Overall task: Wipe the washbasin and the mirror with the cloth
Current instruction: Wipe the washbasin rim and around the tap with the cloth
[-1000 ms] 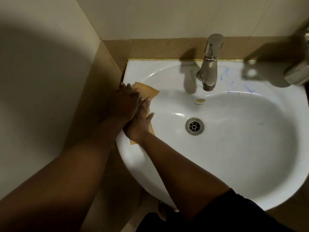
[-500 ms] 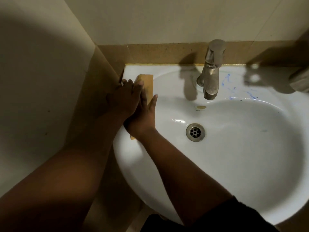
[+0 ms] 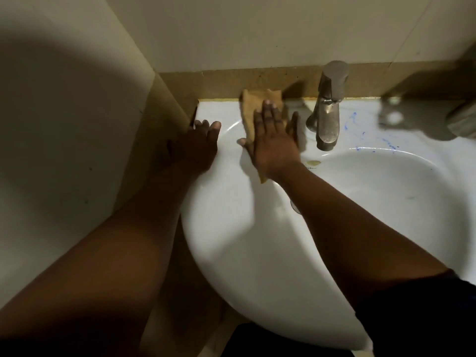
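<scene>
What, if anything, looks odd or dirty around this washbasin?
Blue scribble-like marks stain the washbasin rim right of the tap, and a yellowish spot sits below the tap. The right hand presses the cloth left of the tap.

We see both forearms bare, reaching forward from the bottom corners, not crossed. Left hand lies flat, palm down, fingers straight and close together, pointing forward. Right hand sits apart to its right, palm down, fingers spread and extended, thumb out to the left, pressing flat. A dark sleeve covers our right upper arm.
</scene>
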